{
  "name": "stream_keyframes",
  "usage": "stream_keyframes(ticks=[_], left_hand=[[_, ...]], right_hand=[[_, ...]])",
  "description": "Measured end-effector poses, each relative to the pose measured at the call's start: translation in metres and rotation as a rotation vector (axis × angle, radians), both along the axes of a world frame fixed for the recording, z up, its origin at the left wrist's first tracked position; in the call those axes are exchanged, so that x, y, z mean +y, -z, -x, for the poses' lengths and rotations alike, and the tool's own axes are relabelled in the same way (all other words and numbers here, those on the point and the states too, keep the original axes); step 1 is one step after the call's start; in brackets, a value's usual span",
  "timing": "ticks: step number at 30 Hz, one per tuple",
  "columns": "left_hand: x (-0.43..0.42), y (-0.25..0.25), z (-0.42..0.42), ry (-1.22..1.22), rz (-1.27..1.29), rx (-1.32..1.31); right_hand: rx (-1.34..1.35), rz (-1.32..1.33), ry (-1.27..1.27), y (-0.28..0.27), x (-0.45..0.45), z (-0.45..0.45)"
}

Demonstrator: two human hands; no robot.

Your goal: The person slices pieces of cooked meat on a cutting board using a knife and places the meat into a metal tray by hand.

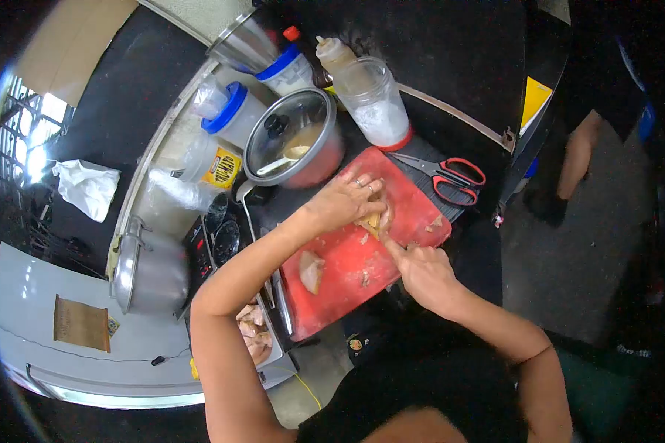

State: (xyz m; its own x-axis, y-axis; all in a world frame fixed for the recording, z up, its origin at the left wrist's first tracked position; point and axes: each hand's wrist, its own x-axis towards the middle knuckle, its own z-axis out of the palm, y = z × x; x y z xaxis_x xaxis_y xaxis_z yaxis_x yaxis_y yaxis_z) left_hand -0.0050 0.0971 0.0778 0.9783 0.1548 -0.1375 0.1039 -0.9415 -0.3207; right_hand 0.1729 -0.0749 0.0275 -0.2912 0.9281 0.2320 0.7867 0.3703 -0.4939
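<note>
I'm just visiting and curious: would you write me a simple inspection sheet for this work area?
Surface: red cutting board, dotted with scraps.
Job's things: pale meat piece on the board; second meat piece by the hands.
Clutter: red-handled scissors beside the board; glass-lidded pot and clear jar beyond it.
Hands: left hand on the second meat piece; right hand close by, any tool in it unclear.
Cables: thin yellow cord; dark cord at left.
Surroundings: another person's leg at right.

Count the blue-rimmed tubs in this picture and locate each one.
2. In the picture, the first tub is up and left of the lidded pot; the second tub is just above the pot. Others may be hidden.
</note>
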Motion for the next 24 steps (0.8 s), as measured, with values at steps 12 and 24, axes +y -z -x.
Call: stream_keyframes(ticks=[12,24], left_hand=[[0.016,-0.027,0.006,-0.065,0.154,0.120],[0.011,-0.009,0.053,-0.189,0.317,-0.131]], right_hand=[[0.198,0.141,-0.033,0.006,0.000,-0.013],[0.435,0.299,-0.021,0.012,-0.008,-0.006]])
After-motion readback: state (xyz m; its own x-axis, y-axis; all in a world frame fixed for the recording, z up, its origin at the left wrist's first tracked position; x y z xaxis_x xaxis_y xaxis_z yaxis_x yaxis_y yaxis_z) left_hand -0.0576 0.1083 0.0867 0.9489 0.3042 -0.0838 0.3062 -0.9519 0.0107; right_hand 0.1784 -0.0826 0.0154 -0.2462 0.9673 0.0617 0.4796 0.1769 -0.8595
